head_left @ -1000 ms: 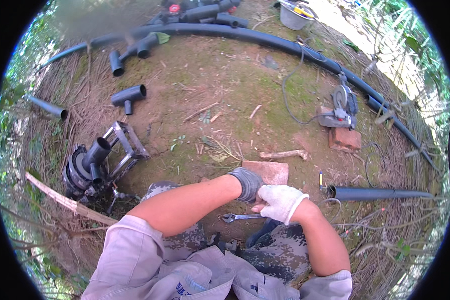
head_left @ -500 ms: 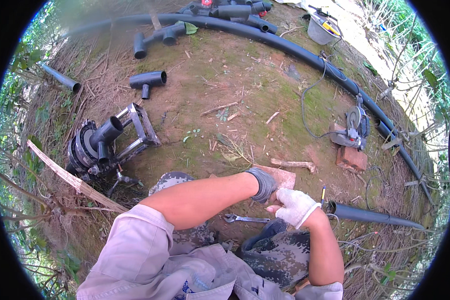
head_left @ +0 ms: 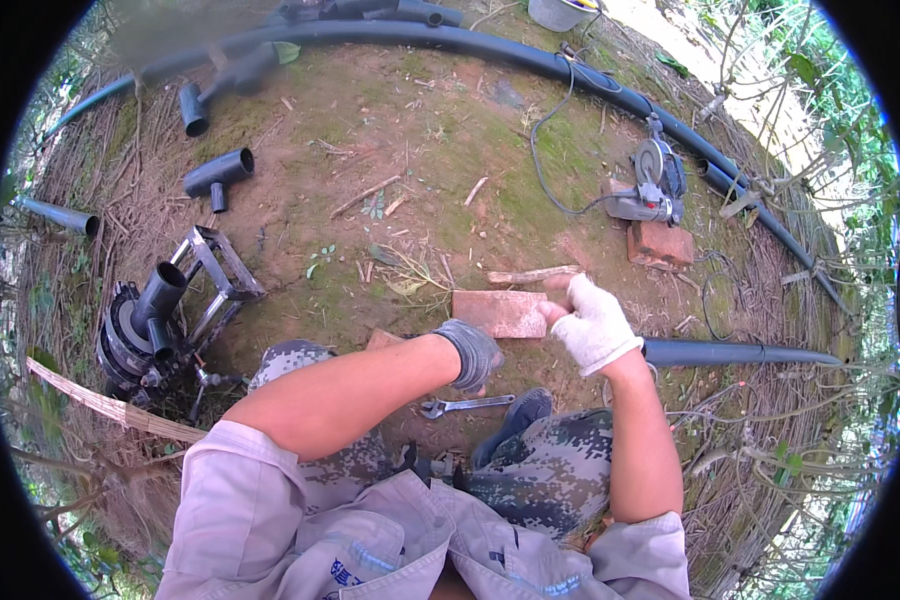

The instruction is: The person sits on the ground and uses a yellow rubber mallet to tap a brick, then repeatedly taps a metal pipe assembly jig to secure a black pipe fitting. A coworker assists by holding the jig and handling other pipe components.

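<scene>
My left hand [head_left: 471,356], in a grey glove, hangs just left of and nearer than a reddish brick [head_left: 490,312] lying flat on the soil. Its fingers point down and are mostly hidden. My right hand [head_left: 595,326], in a white glove with bare fingertips, is raised at the brick's right end, thumb and forefinger apart with nothing visible between them. An adjustable wrench [head_left: 467,404] lies on the ground below my left hand, beside my shoe [head_left: 515,425]. Beyond the brick is a short wooden stick [head_left: 532,276].
At left stands a pipe clamp machine [head_left: 125,335] holding a black tee fitting [head_left: 158,300]. Another tee [head_left: 218,175] lies beyond it. A corded power tool [head_left: 655,175] rests by a brick [head_left: 660,245] at right. A long black pipe [head_left: 450,36] arcs across the back; another pipe [head_left: 730,352] lies right.
My hands, close together before, are now apart. The right has moved right and farther away; the left has drawn back slightly nearer me. The whole view has shifted.
</scene>
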Available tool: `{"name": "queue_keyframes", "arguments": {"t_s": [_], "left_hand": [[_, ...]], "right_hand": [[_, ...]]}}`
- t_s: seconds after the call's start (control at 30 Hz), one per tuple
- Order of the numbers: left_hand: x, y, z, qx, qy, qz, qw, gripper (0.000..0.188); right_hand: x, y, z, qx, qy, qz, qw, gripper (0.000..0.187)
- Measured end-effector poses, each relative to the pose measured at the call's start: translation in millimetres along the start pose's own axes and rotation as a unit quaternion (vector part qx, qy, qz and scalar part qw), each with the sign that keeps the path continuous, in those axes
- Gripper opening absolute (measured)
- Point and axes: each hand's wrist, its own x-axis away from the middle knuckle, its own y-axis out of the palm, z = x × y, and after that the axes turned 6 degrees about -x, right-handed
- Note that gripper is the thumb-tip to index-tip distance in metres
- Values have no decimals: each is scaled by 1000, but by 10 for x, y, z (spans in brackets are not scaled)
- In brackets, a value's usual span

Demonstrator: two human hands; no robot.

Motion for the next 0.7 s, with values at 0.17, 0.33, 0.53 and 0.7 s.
{"name": "queue_keyframes", "arguments": {"t_s": [0.17,0.33,0.53,0.7], "left_hand": [[-37,94,93,-12,25,-5,1000,51],[-104,157,46,-13,34,-17,999,53],[-70,220,48,-20,37,50,998,44],[127,44,81,-12,17,14,1000,50]], "right_hand": [[-51,-193,336,-199,36,150,968,25],[12,-332,328,-288,74,182,937,21],[20,-521,511,-343,60,279,895,19],[-46,-532,547,-373,68,287,880,17]]}}
